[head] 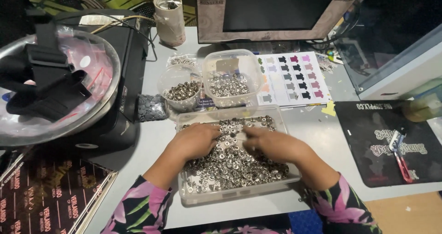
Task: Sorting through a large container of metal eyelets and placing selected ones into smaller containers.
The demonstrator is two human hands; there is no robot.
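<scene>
1. At the near centre of the grey surface (152,137) stood a clear rectangular plastic tray (193,195), filled with small silver metal snap fasteners (232,162).
2. The left hand (195,141) rested palm-down on the fasteners at the tray's left side, fingers curled into the pile; whether it pinched any piece could not be told.
3. The right hand (271,144) lay palm-down on the pile at the right, fingers bent toward the left hand; its grip could not be told either. The two hands sat near each other, not touching.
4. Behind the tray stood a clear square plastic tub (231,77) of like fasteners, with a small round clear cup (180,89) of darker metal pieces just beside it on the left.
5. A white printed card of small coloured shirt shapes (294,77) lay to the tub's right.
6. A black mat (382,142) lay well to the right, with a red-handled tool (401,158) on it.
</scene>
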